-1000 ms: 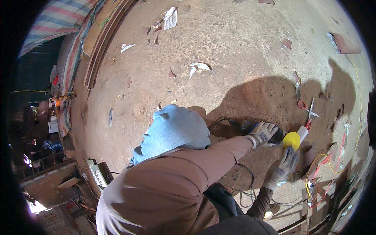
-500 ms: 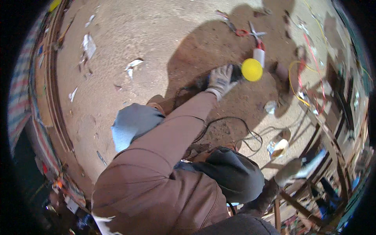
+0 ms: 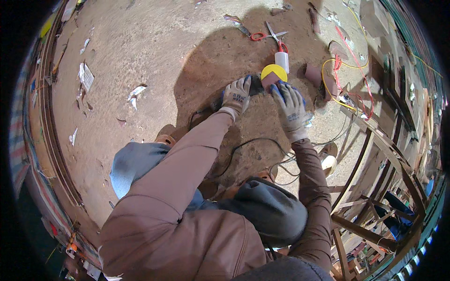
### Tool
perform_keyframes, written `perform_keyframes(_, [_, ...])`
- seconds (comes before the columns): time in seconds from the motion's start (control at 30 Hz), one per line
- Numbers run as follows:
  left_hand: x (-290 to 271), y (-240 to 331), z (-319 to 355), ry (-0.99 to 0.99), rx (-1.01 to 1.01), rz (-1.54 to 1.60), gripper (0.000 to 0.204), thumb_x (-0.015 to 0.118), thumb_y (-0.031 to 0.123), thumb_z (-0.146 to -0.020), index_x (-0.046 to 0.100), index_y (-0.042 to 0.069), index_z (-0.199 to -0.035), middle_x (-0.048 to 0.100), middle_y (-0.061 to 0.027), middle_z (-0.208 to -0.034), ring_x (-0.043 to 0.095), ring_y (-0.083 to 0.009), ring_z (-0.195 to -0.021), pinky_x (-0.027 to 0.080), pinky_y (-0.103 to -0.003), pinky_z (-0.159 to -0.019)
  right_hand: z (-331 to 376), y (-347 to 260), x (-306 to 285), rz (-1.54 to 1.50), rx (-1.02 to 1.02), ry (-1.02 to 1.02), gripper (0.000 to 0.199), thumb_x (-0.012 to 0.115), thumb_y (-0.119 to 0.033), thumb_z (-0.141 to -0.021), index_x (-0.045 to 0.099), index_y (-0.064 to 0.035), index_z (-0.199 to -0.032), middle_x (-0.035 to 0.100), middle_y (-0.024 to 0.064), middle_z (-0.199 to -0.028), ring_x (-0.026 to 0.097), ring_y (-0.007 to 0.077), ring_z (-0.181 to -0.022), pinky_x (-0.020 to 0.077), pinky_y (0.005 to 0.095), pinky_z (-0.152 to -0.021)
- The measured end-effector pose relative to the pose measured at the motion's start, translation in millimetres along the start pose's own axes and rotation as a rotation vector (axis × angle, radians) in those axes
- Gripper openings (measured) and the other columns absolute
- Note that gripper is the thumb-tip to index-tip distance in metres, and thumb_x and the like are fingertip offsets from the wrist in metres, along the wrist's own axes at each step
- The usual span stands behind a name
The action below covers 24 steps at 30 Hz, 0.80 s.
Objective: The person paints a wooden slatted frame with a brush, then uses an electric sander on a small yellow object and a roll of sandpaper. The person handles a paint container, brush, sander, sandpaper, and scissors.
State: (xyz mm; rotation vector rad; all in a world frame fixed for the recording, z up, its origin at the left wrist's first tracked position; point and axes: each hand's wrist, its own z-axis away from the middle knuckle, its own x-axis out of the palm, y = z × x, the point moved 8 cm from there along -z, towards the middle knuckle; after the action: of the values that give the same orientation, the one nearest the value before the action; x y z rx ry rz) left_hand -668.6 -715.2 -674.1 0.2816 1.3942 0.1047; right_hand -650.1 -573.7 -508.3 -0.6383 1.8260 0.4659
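The left hand (image 3: 237,96), in a grey glove, is wrapped over a dark tool (image 3: 256,85) that lies low over the dirt-covered floor (image 3: 150,51), within the person's shadow. At the tool's far end sits a round yellow disc (image 3: 276,70), with a reddish-brown piece of sandpaper (image 3: 269,79) over its nearer part. The right hand (image 3: 291,107), gloved too, reaches its fingers to the sandpaper's edge; whether they pinch it or only rest against it, I cannot tell. Just beyond the disc lies a white cylinder (image 3: 282,62), and next to it red-handled scissors (image 3: 273,33) with the blades spread. A brown roll (image 3: 312,74) lies to the right of the disc, near a yellow cord (image 3: 327,91). A black cable (image 3: 233,161) loops across the floor between the forearms.
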Motion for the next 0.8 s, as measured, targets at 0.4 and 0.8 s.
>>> perform_keyframes(0.4, [-11.3,3.4,5.3,0.022,0.01,-0.055,0.081,0.071,0.037,-0.086,0.036,0.011,-0.154,0.049,-0.008,-0.144,0.05,-0.0253,-0.13,0.041,-0.042,-0.108,32.7,36.2,40.5,-0.057,0.185,-0.003,0.045,0.058,-0.003,-0.088,0.064,-0.0101,-0.131,0.065,0.0095,-0.135,0.061,0.0283,-0.126,0.0453,0.0443,-0.11])
perform_keyframes(0.8, [-6.1,1.9,2.4,0.053,-0.003,-0.079,0.082,0.072,0.039,-0.086,0.036,0.012,-0.155,0.048,-0.0068,-0.147,0.049,-0.0252,-0.131,0.04,-0.043,-0.109,119.4,104.0,34.8,-1.337,1.271,0.347,0.031,0.066,-0.019,-0.099,0.061,-0.0036,-0.126,0.066,0.0052,-0.116,0.065,0.016,-0.101,0.0534,0.0311,-0.09])
